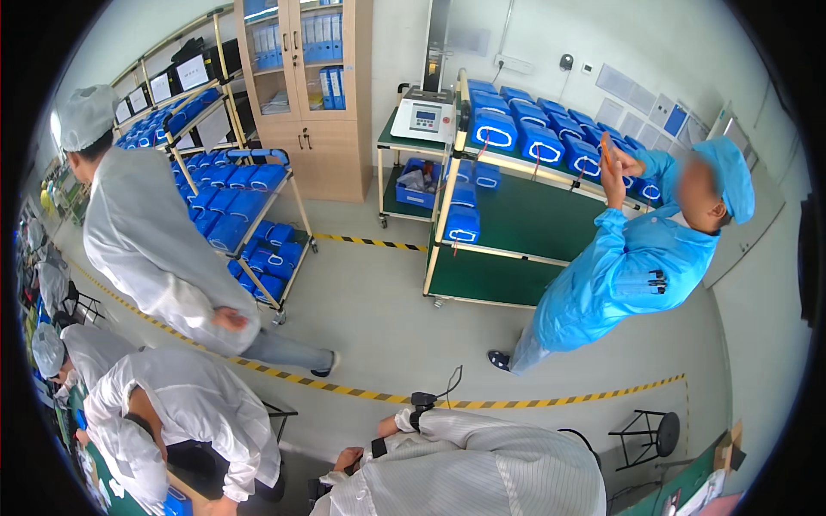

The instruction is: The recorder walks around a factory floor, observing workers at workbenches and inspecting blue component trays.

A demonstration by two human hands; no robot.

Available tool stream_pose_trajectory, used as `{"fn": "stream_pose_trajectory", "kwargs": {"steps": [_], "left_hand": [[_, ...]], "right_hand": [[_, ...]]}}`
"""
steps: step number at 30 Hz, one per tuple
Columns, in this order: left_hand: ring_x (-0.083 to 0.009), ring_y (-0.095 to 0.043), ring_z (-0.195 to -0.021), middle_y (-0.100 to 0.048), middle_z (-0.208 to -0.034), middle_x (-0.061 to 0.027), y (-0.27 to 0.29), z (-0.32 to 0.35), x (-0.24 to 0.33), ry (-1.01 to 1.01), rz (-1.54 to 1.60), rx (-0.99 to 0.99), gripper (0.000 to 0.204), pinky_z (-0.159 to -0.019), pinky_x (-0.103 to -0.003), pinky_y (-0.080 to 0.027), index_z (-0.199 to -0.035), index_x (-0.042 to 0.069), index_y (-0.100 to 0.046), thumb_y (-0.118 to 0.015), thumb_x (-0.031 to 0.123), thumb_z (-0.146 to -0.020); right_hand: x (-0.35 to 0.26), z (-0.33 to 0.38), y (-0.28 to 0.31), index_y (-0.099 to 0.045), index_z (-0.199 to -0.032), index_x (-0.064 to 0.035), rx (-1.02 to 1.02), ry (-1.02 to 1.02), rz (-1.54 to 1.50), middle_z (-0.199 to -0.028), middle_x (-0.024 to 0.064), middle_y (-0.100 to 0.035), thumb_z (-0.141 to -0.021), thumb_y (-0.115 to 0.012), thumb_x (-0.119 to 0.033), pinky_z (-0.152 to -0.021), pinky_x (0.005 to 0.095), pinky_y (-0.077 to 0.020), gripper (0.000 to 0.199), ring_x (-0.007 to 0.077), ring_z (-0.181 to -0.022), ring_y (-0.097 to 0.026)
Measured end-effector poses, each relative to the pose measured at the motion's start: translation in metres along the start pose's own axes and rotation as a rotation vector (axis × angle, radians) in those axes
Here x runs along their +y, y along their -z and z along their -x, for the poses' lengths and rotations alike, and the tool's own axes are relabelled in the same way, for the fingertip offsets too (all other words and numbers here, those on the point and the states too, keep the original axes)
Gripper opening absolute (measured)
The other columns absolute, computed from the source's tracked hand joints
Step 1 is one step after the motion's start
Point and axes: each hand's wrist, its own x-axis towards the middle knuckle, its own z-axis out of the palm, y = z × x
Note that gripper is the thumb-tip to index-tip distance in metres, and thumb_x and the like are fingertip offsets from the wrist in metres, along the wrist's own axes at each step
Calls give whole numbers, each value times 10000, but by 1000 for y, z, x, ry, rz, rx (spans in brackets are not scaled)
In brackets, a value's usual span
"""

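On a factory floor, the left hand [348,460] and right hand [389,425] reach out toward the left from striped white sleeves, each with a dark band at the wrist. The right wrist carries a small black device [422,399]. Both hands are too small in the picture to tell how far the fingers are open or whether they hold anything. A black metal frame [282,414] stands to their left, near but apart from the fingers, beside a worker in a white coat [194,404] bent over a green table [95,482]. Farther off, a person in a blue coat [619,275] raises both hands before a green rack of blue boxes [525,142], beyond the yellow-and-black floor tape [516,402].
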Motion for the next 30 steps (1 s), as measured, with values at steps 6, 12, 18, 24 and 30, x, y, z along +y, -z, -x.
{"fn": "stream_pose_trajectory", "kwargs": {"steps": [6, 12, 18, 24, 30], "left_hand": [[-426, -638, -902, -667, -901, -215, -2, -3, 3, 22, -14, -10, 299, -748, -462, -508, -937, 86, -694, -631, 364, -844], [-428, -636, -900, -664, -895, -217, -1, -4, 2, 29, -16, -17, 296, -746, -464, -506, -929, 83, -690, -632, 359, -840], [-430, -634, -897, -662, -890, -218, -1, -7, 2, 35, -18, -14, 292, -744, -465, -505, -921, 80, -687, -632, 354, -835], [-432, -633, -895, -659, -884, -220, 0, -11, 4, 38, -17, -12, 289, -741, -467, -503, -913, 77, -683, -633, 349, -831], [-434, -631, -893, -657, -879, -221, -2, -21, 1, 29, -15, -23, 285, -739, -468, -502, -905, 74, -680, -633, 344, -826]], "right_hand": [[3, 3, -1, -694, -857, 8, 11, 14, 9, -856, 236, -672, -828, -596, -189, -719, 474, -525, 222, 395, -807, -654], [5, 7, 0, -693, -858, 7, 18, 7, 11, -855, 236, -672, -825, -598, -188, -716, 477, -525, 220, 395, -806, -653], [6, 7, -2, -693, -864, 7, 25, -5, 0, -856, 236, -674, -819, -601, -186, -710, 476, -526, 219, 395, -801, -655], [8, 11, -3, -693, -870, 7, 37, -12, -4, -858, 236, -676, -812, -605, -185, -704, 476, -527, 219, 396, -797, -656], [12, 21, -5, -693, -877, 8, 57, -32, -18, -859, 236, -678, -806, -609, -183, -698, 476, -529, 220, 396, -793, -658]]}}
